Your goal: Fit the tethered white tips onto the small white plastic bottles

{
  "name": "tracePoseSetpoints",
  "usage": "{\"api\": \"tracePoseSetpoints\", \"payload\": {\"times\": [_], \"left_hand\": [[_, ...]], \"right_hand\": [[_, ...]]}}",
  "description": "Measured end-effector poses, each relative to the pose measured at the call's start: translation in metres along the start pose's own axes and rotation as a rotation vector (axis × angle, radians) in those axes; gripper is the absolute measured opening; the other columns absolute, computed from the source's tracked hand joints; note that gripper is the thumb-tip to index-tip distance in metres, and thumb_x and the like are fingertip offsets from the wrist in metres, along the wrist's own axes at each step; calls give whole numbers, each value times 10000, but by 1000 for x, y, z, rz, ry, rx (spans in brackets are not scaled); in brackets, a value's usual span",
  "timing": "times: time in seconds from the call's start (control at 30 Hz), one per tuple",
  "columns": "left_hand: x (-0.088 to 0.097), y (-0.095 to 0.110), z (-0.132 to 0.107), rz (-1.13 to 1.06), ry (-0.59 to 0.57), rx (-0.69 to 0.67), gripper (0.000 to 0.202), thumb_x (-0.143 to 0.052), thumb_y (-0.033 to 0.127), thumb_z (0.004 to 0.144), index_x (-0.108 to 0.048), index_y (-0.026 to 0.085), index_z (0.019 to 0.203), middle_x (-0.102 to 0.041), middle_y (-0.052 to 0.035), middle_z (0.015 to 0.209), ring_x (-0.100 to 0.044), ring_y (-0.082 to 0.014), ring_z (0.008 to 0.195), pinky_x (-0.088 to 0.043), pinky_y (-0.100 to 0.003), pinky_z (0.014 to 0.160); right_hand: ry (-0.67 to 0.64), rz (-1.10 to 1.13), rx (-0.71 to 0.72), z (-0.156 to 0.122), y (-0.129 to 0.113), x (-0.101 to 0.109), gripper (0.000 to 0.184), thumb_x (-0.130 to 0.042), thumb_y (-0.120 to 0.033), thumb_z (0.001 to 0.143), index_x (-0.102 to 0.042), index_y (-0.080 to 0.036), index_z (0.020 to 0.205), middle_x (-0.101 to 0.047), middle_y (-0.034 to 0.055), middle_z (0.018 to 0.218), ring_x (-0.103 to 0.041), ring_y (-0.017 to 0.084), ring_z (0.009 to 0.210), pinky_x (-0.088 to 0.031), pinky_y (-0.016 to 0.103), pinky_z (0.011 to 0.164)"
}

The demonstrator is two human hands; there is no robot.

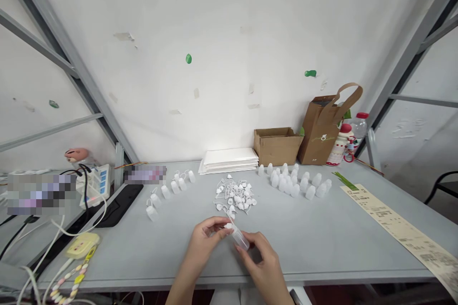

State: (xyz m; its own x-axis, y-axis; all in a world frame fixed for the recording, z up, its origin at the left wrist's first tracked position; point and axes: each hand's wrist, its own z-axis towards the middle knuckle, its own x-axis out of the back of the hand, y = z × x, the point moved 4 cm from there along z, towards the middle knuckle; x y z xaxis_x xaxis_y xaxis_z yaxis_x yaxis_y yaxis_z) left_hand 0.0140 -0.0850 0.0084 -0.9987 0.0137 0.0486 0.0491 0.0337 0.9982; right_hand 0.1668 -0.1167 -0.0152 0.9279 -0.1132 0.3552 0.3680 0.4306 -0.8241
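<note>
Near the front of the grey table (150,252), a small translucent plastic bottle (240,239) lies tilted between my two hands. My left hand (207,238) pinches a white cap (229,226) with a strap at the bottle's upper end. The fingers of my right hand (260,253) grip the bottle's lower end. Just beyond them is a loose pile of white strapped caps (236,195). To the left stand several bottles with caps and strap loops (175,187). A group of translucent bottles without straps (286,181) stands to the right.
A stack of white envelopes (229,160), an open cardboard box (277,147) and a brown paper bag (318,128) line the wall. Printed labels (397,224) lie at right. On the left are a black mat (119,206), a power strip (98,183) and a yellow case (83,245).
</note>
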Motion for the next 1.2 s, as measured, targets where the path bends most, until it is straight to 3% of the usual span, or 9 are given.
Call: {"api": "tracePoseSetpoints", "payload": {"times": [0.27, 0.6, 1.0, 1.2], "left_hand": [[-11, -3, -3, -200, 53, 90, 275, -722, 323, 565, -682, 162, 784, -704, -80, 876, -614, -200, 845, -461, -299, 791], [-17, -5, -6, -232, 52, 108, 291, -711, 366, 584, -680, 158, 786, -702, -98, 920, -613, -217, 891, -449, -319, 827], [-21, -6, -7, -268, 211, 110, 266, -753, 354, 508, -652, 158, 656, -714, -62, 752, -641, -216, 804, -471, -308, 773], [-17, -5, -4, -232, 81, 111, 258, -734, 367, 533, -642, 159, 657, -719, -84, 803, -638, -239, 849, -457, -329, 800]], "right_hand": [[24, -48, 82, -4, 1, -3, 139, -508, -244, 829, -587, -195, 931, -584, 25, 714, -551, 145, 666, -473, 256, 621], [97, -79, 134, -5, -2, -3, 122, -506, -217, 826, -567, -196, 929, -579, 27, 693, -549, 153, 640, -474, 269, 593], [144, -146, 232, -11, -3, -6, 198, -461, -118, 830, -539, -192, 996, -591, 44, 731, -533, 165, 669, -462, 291, 619], [90, -25, 104, -6, -3, -3, 120, -501, -223, 823, -592, -193, 895, -562, 23, 662, -524, 147, 608, -461, 257, 580]]}}
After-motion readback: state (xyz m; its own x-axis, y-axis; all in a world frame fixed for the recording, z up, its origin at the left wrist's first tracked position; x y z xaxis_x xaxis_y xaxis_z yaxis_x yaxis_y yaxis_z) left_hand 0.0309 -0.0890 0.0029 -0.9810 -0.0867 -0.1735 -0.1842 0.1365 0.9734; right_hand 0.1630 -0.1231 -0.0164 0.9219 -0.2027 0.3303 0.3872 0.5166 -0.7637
